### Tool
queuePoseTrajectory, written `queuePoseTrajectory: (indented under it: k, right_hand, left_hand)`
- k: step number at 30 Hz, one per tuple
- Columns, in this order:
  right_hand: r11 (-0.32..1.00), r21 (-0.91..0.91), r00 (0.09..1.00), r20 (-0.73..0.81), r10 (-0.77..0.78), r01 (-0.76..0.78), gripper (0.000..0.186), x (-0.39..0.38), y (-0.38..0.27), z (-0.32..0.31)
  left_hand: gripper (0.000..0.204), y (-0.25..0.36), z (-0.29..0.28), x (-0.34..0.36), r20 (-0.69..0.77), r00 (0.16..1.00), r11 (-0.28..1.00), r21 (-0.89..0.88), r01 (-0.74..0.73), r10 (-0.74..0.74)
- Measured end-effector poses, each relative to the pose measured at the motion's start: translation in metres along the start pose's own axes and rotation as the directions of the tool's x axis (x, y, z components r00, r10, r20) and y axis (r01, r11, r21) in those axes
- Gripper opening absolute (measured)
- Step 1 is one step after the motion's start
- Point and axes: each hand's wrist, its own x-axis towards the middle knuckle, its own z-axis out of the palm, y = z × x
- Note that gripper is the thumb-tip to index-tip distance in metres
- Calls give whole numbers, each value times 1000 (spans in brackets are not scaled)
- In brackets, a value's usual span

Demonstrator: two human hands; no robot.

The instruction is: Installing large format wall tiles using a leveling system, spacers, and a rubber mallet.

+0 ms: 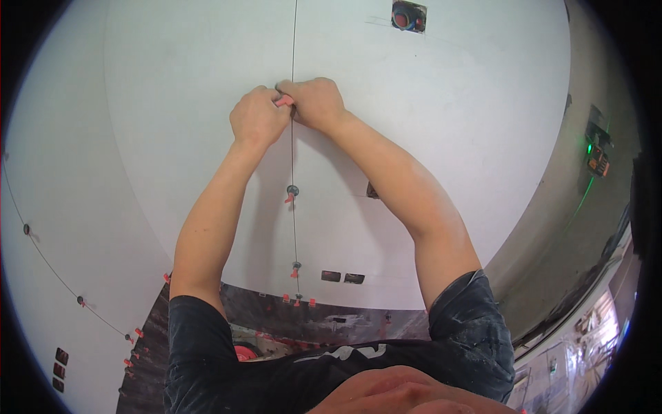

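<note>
Both my hands meet at a thin vertical joint [294, 41] between two large white wall tiles. A small tile leveler with a red grip [284, 101] is between them. My left hand [259, 119] is closed around it, left of the joint. From the right, my right hand [318, 102] curls its fingers against the same leveler; its fingertips are partly hidden. Lower on this joint sit two more levelers with dark round bases and red grips, one [292, 194] below my hands and another [296, 270] further down.
Several levelers [81, 301] line another joint at left. Socket cutouts open in the tiles, one with wires [409, 17] above and a pair [331, 276] low down. Red wedges [312, 302] edge a dark lower band [345, 319]. At right, a laser level [597, 162] shines green.
</note>
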Motion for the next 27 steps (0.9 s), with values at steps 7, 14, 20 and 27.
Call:
queuePoseTrajectory:
  k: [7,14,20,27]
  right_hand:
    - [979,32,979,-45,-198,200,14,7,29,1]
    - [995,-63,973,-214,-92,80,22,-1,12,10]
    - [1000,7,999,-45,9,-9,33,2,-1,-1]
    - [997,9,991,-107,80,-79,34,-4,-2,18]
  left_hand:
    - [23,3,3,0,-33,999,999,-37,-6,5]
    - [26,7,-1,-2,-65,998,1000,-25,16,-17]
    - [28,7,-7,-7,2,999,999,-20,36,-36]
    - [27,3,2,-2,-5,1000,1000,-21,15,-15]
